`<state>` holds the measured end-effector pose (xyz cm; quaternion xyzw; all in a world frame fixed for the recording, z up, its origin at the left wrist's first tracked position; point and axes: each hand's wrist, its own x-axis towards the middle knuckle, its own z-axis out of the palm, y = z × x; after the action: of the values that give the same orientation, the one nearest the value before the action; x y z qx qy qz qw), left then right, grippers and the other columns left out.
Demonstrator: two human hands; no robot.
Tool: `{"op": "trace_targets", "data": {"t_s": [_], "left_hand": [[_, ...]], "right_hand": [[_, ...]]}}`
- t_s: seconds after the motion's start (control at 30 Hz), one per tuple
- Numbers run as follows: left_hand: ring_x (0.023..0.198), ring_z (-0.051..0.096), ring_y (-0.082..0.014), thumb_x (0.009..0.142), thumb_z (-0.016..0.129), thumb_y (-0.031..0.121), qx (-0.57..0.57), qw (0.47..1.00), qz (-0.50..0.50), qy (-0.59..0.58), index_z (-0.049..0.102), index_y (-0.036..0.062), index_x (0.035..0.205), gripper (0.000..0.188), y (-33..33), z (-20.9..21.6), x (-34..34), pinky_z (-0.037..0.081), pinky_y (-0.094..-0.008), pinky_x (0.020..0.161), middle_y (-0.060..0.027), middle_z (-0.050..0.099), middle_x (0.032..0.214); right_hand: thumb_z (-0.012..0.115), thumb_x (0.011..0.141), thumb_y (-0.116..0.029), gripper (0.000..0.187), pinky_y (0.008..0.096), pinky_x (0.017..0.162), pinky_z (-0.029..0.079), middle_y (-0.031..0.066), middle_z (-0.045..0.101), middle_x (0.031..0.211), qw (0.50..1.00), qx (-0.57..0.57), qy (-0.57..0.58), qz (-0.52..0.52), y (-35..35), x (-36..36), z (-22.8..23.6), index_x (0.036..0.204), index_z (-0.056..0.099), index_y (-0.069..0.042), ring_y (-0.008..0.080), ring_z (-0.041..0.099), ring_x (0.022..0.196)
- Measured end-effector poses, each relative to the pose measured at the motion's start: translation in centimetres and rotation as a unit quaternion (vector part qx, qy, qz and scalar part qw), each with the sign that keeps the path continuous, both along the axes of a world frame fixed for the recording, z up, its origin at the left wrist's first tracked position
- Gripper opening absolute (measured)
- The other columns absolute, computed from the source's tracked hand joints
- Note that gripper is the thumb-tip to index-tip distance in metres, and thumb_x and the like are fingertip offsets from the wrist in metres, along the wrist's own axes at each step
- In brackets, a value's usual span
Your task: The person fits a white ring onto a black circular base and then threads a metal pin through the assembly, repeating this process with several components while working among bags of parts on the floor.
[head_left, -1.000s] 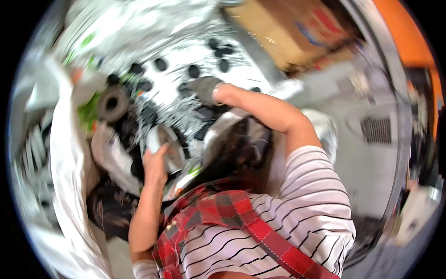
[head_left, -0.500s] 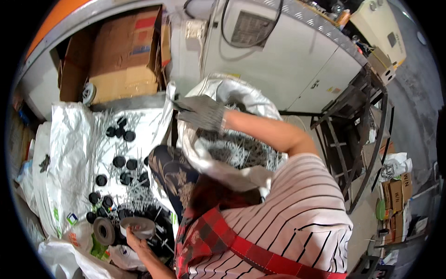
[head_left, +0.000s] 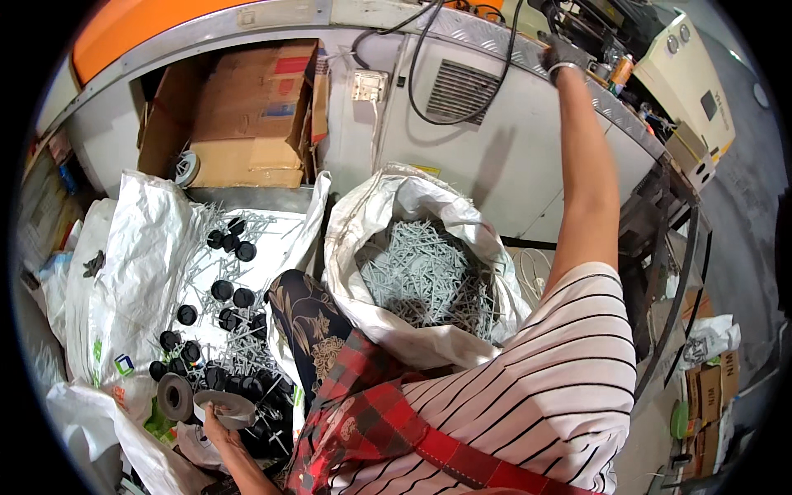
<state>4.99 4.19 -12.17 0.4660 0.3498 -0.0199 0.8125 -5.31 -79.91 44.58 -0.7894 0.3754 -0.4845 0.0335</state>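
Note:
My bare left hand (head_left: 217, 429) is at the lower left, its fingers closed on the rim of a grey ring-shaped roll (head_left: 235, 412). A second grey roll (head_left: 175, 397) lies right beside it. Around these are several black round caps (head_left: 221, 289) and scattered thin grey plastic pins (head_left: 247, 342). My right hand (head_left: 564, 56), in a dark grey glove, is stretched far out to the cluttered metal ledge at the upper right. Its fingers are too dark and partly hidden to read. An open white sack (head_left: 351, 285) in front of me holds a heap of grey plastic pins (head_left: 421, 268).
A cardboard box (head_left: 247, 148) sits in a recess of the machine at the back left. A black cable (head_left: 412, 91) hangs over the pale cabinet. Near the right hand stands an orange bottle (head_left: 621, 70). A dark metal frame (head_left: 697, 256) and brown cartons (head_left: 709, 392) are at the right.
My right hand has moved from above the sack's far left rim up and right to the ledge, uncovering the sack's contents. My left hand still holds the grey roll.

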Motion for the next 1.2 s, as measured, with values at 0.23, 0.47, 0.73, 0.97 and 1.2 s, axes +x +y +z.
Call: {"op": "trace_targets", "data": {"t_s": [0.23, 0.47, 0.73, 0.97, 1.2], "left_hand": [[0.084, 0.057, -0.0291, 0.081, 0.065, 0.025, -0.075, 0.997, -0.017, -0.002, 0.06, 0.0007, 0.096, 0.029, 4.1, 6.8, -0.9, 0.048, -0.0416, 0.071, -0.0125, 0.059, 0.09], [0.074, 0.05, -0.0164, 0.073, 0.07, 0.017, 0.146, 0.989, 0.017, -0.024, 0.061, 0.0045, 0.075, 0.015, 4.8, 11.7, -0.9, 0.038, -0.0321, 0.063, -0.0053, 0.058, 0.081], [0.074, 0.051, -0.0142, 0.073, 0.068, 0.014, 0.159, 0.985, 0.064, -0.007, 0.061, 0.0046, 0.078, 0.013, 5.9, 9.8, -1.9, 0.037, -0.0286, 0.074, -0.0026, 0.058, 0.078], [0.077, 0.052, -0.0123, 0.077, 0.065, 0.011, 0.178, 0.981, 0.072, 0.005, 0.058, 0.0008, 0.099, 0.025, 4.3, 11.9, 0.3, 0.04, -0.0277, 0.07, -0.0022, 0.058, 0.086], [0.082, 0.055, -0.0139, 0.078, 0.064, 0.011, 0.152, 0.984, 0.049, 0.072, 0.057, 0.0, 0.104, 0.029, 3.1, 12.3, 2.0, 0.041, -0.0285, 0.078, -0.0039, 0.06, 0.091]], "right_hand": [[0.057, 0.084, -0.032, 0.029, 0.0318, 0.056, 0.05, 0.0087, 0.064, 0.075, 0.858, 0.314, 0.134, 0.383, 25.4, 13.5, -19.2, 0.085, 0.063, -0.004, 0.0192, 0.063, 0.066], [0.059, 0.083, -0.038, 0.043, 0.0289, 0.057, 0.05, 0.0136, 0.065, 0.087, 0.674, 0.091, 0.445, 0.583, 42.9, 22.4, -28.1, 0.105, 0.061, -0.001, 0.0157, 0.063, 0.062], [0.061, 0.077, -0.038, 0.046, 0.0387, 0.086, 0.046, 0.0219, 0.062, 0.103, 0.565, -0.116, 0.588, 0.567, 51.9, 33.6, -42.3, 0.105, 0.061, -0.001, 0.0348, 0.059, 0.097], [0.058, 0.078, -0.046, 0.066, 0.0345, 0.102, 0.035, 0.0195, 0.049, 0.128, 0.571, -0.078, 0.668, 0.471, 50.2, 38.9, -49.8, 0.127, 0.047, -0.003, 0.0315, 0.046, 0.12], [0.055, 0.074, -0.056, 0.074, 0.0423, 0.1, 0.037, 0.02, 0.041, 0.134, 0.628, -0.092, 0.64, 0.432, 49.7, 48.1, -53.0, 0.129, 0.042, -0.008, 0.0337, 0.041, 0.123]]}}
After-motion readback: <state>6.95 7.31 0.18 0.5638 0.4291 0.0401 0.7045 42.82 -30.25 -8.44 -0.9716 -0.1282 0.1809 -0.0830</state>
